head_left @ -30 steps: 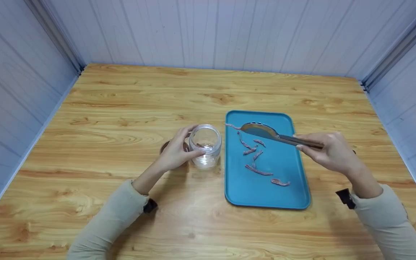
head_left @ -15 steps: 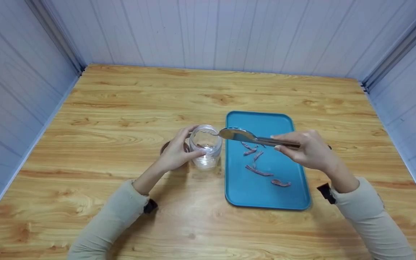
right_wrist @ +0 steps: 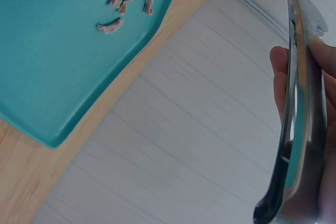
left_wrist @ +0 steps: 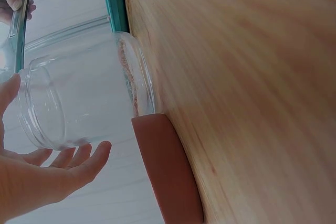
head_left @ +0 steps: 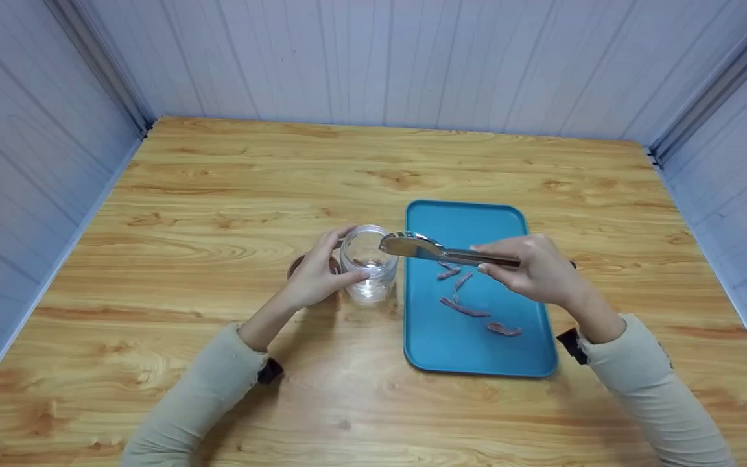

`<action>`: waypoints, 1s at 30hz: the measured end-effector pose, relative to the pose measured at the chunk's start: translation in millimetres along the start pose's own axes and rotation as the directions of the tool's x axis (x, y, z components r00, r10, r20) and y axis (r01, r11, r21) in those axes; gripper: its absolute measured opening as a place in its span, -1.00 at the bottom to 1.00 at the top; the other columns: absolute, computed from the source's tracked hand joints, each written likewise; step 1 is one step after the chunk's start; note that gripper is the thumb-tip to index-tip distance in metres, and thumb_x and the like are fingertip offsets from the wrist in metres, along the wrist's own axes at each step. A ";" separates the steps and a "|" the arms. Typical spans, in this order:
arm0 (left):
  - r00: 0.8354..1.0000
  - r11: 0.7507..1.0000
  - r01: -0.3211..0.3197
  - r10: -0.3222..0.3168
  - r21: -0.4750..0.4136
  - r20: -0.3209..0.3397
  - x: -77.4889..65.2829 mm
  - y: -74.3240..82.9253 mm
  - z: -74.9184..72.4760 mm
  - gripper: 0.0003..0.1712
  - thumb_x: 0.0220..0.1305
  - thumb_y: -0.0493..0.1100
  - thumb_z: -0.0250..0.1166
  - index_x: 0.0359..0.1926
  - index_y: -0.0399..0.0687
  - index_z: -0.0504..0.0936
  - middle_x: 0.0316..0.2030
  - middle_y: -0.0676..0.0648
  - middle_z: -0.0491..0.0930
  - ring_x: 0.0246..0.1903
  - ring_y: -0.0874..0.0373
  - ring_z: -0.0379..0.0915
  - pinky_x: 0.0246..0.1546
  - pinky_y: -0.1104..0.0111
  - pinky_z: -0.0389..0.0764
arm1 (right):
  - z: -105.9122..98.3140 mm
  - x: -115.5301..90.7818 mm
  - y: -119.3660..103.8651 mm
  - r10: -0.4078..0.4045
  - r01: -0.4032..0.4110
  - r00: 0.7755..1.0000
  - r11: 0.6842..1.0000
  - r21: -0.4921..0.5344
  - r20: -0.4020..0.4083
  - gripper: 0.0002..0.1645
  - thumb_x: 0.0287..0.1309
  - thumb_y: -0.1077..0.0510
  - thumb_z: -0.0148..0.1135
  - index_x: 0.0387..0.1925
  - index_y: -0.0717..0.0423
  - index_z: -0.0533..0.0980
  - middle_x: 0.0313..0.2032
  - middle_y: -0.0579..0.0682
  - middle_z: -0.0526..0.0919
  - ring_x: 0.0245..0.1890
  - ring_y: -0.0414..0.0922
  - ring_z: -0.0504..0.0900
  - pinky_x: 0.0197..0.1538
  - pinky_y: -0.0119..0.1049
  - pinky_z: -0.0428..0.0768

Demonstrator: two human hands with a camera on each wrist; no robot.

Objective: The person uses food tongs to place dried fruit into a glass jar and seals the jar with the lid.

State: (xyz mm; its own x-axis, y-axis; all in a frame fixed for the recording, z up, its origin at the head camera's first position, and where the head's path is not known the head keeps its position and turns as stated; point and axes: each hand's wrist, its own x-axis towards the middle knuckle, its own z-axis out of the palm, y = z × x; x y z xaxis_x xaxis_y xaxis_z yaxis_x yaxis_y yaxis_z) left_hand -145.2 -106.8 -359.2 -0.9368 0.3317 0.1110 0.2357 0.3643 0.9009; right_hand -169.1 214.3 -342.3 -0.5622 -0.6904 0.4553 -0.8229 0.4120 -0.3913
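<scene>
Your left hand (head_left: 316,279) grips the clear glass jar (head_left: 371,293) near its mouth, with the thumb on the near side and the fingers spread round the other. The jar stands upright on the wood-grain table (head_left: 250,181), just left of the blue tray (head_left: 425,350).

Your right hand (head_left: 535,269) grips the metal tongs (head_left: 454,257), thumb on one arm, fingers on the other. Their far end is at the right edge of the jar's mouth; whether it touches the glass, or has anything between its tips, cannot be told.

Reddish-brown pieces (left_wrist: 125,64) lie at the bottom of the jar. Several thin, reddish strips (head_left: 464,308) lie on the tray, some crossing or touching, one apart toward the near right.

A reddish-brown round object (left_wrist: 168,169) sits on the table just beside the jar, partly covered by your left hand in the head view. You wear light sleeves (head_left: 201,383), with a black item (head_left: 271,371) at each wrist. Pale panelled walls (head_left: 347,58) stand behind the table and at both sides.
</scene>
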 end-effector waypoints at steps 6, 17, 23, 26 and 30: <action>1.000 1.000 -0.019 0.019 0.004 -0.008 4.1 -11.4 1.6 -0.17 -0.02 -0.25 0.35 0.23 -0.36 0.13 0.07 -0.36 0.21 -0.29 -0.06 0.28 -0.24 0.04 0.38 | -4.4 -2.6 2.2 -0.015 0.015 0.999 1.000 0.005 -0.036 -0.69 -0.10 0.37 0.27 -0.19 0.29 0.57 -0.44 0.00 0.63 -0.75 -0.35 0.31 -0.71 -0.54 0.23; 0.999 0.999 -0.036 0.036 0.004 -0.027 13.1 -41.4 5.2 -0.12 -0.08 -0.10 0.40 0.25 -0.16 0.17 0.05 -0.18 0.25 -0.22 -0.05 0.29 -0.24 0.10 0.41 | -25.2 -16.6 9.6 0.043 -0.046 0.994 0.998 -0.032 -0.100 -0.66 -0.09 0.36 0.28 -0.17 0.30 0.56 -0.55 -0.07 0.61 -0.80 -0.36 0.28 -0.74 -0.52 0.21; 0.999 1.000 -0.023 0.024 0.014 -0.029 12.9 -40.5 5.1 -0.13 -0.08 -0.10 0.40 0.24 -0.16 0.18 0.05 -0.18 0.26 -0.25 -0.06 0.31 -0.23 0.10 0.40 | -35.3 -28.3 12.7 0.093 -0.104 0.986 0.992 -0.073 -0.136 -0.65 -0.12 0.35 0.30 -0.17 0.27 0.57 -0.50 -0.02 0.63 -0.79 -0.35 0.26 -0.72 -0.51 0.19; 0.999 1.000 -0.027 0.027 0.007 -0.023 12.9 -41.6 5.1 -0.12 -0.07 -0.10 0.39 0.25 -0.17 0.17 0.06 -0.21 0.24 -0.25 -0.06 0.30 -0.24 0.12 0.41 | -39.0 -34.8 15.7 0.109 -0.123 0.982 0.989 -0.087 -0.152 -0.64 -0.15 0.36 0.32 -0.18 0.27 0.57 -0.46 0.01 0.63 -0.78 -0.34 0.27 -0.71 -0.51 0.20; 1.000 1.000 -0.018 0.018 0.003 -0.013 8.2 -26.4 3.5 -0.15 -0.03 -0.17 0.37 0.24 -0.26 0.15 0.05 -0.27 0.22 -0.28 -0.07 0.30 -0.27 0.19 0.41 | -41.5 -44.6 22.0 0.123 -0.142 0.977 0.985 -0.097 -0.175 -0.62 -0.21 0.39 0.34 -0.21 0.27 0.58 -0.44 0.03 0.63 -0.76 -0.33 0.29 -0.70 -0.51 0.20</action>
State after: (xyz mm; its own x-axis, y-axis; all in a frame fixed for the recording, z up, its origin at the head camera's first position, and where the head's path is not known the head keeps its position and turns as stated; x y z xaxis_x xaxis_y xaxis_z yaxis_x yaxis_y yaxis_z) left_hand -158.2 -110.7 -383.5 -0.9357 0.3270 0.1325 0.2532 0.3608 0.8976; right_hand -165.5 278.8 -338.0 -0.6651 -0.5196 0.5363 -0.7390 0.5613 -0.3726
